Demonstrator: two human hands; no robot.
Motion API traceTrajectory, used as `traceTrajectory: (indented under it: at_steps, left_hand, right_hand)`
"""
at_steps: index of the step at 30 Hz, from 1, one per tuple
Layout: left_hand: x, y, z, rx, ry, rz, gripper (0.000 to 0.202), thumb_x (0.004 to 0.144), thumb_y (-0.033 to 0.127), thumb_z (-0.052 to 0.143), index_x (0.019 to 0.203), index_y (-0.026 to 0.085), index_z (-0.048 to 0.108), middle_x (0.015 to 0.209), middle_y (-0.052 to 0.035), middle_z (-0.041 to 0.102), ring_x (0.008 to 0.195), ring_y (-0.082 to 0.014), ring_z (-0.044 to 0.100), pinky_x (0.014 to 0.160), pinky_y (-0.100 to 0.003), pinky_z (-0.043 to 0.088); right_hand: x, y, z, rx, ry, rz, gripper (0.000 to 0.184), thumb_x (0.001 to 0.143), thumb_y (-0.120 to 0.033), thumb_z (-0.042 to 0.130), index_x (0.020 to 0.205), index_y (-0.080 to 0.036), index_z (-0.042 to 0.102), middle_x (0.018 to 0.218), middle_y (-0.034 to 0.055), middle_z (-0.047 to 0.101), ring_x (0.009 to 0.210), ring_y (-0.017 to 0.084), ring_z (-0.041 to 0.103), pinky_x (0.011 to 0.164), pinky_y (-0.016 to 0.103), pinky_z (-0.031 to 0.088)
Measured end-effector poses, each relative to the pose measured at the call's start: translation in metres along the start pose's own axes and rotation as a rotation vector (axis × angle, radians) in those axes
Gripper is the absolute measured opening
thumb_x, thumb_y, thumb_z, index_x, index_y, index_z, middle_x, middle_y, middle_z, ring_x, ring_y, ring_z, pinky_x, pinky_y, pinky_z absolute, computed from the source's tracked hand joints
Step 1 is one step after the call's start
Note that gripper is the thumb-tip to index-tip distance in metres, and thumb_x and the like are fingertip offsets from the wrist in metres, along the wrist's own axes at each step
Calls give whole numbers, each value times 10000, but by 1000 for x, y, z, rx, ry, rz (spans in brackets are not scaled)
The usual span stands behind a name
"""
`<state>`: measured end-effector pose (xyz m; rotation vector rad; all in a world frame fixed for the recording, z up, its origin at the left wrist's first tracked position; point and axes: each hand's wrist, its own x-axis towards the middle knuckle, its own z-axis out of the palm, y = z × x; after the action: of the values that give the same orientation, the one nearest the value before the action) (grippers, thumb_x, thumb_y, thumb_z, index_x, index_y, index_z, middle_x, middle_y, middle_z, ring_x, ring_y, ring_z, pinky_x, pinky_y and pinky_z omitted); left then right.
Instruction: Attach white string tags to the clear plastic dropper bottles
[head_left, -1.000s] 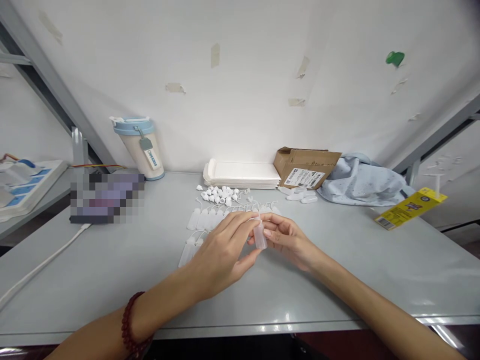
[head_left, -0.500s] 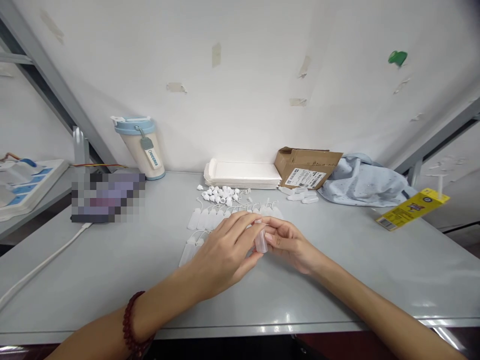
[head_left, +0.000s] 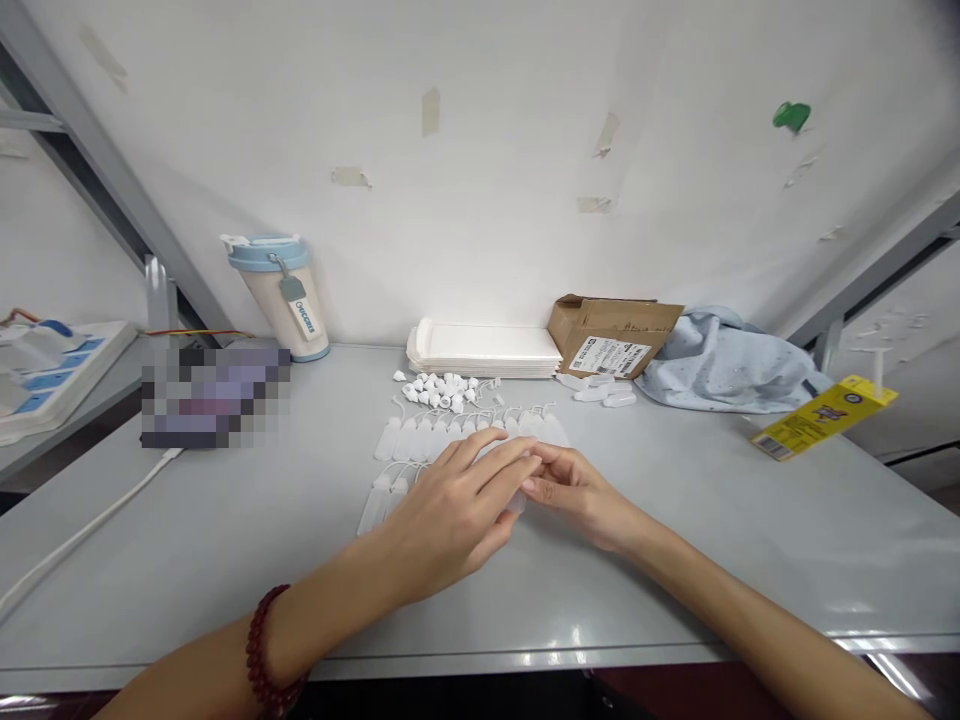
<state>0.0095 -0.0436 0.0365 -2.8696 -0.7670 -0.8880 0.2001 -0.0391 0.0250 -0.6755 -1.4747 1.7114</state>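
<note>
Squeeze bottle (head_left: 517,503), small and translucent, sits almost hidden between a person's two hands just above the grey table (head_left: 225,540), near its middle. The left hand (head_left: 450,510), a dark bead bracelet (head_left: 259,650) on its wrist, has its fingers curled over the top of the bottle. The right hand (head_left: 581,495) meets it from the right with its fingertips pinched in on the other end, so that only a pale sliver shows below the left fingertips.

Just beyond the hands lies a row of like bottles (head_left: 450,432), side by side on the table, with a few more (head_left: 382,495) beside the left hand. Farther back are a heap of small white caps (head_left: 442,388), a stack of white trays (head_left: 484,350), an open cardboard box (head_left: 611,335) and a pale blue cloth (head_left: 720,365). A lidded tumbler (head_left: 281,295) stands far left against the wall.

By its look the bottle is very light, with thin, soft walls that would give under a firm squeeze and a smooth skin that could slip. A gentle fingertip hold around the body, or at the stiffer shoulder near the neck, seems the safest way to take it.
</note>
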Motion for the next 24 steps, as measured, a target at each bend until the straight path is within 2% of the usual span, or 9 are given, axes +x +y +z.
traceTrajectory:
  at_steps: [9,13,16,20,24]
  left_hand:
    - [0,-3,3,-20,41,12,407,874,133,482,1274,111,414,1278,-105,531,1197,-267,420,950,-440,458]
    - [1,-1,0,-80,53,-26,373,856,113,494,1226,127,451,1215,-91,565,1120,-235,455,917,-404,464]
    - [1,-2,-2,-112,29,-87,367,840,125,514,1203,154,471,1209,-78,564,1023,-222,480,857,-392,474]
    - [1,-2,-9,-191,-75,-161,383,794,147,574,1168,179,499,1167,-63,578,976,-223,475,818,-379,472]
    - [2,-1,-18,-283,-250,-217,347,762,192,628,1101,199,552,1045,-42,614,960,-223,470,779,-351,468]
  right_hand:
    - [-1,-1,-2,19,-30,41,309,876,-239,553,1183,-208,579,963,55,656,889,133,605,821,275,442]
    - [0,-5,2,-71,-27,39,284,872,-266,553,1143,-193,596,938,52,655,877,142,605,818,291,452]
    - [0,-7,6,-186,74,19,246,843,-295,584,1054,-174,624,832,26,640,761,128,600,733,277,477]
    - [1,-8,6,-324,158,74,242,818,-363,600,925,-148,634,632,-23,565,549,89,534,551,226,454]
    - [-1,-6,3,-431,92,206,280,807,-411,598,822,-133,630,571,-34,527,451,63,460,414,183,353]
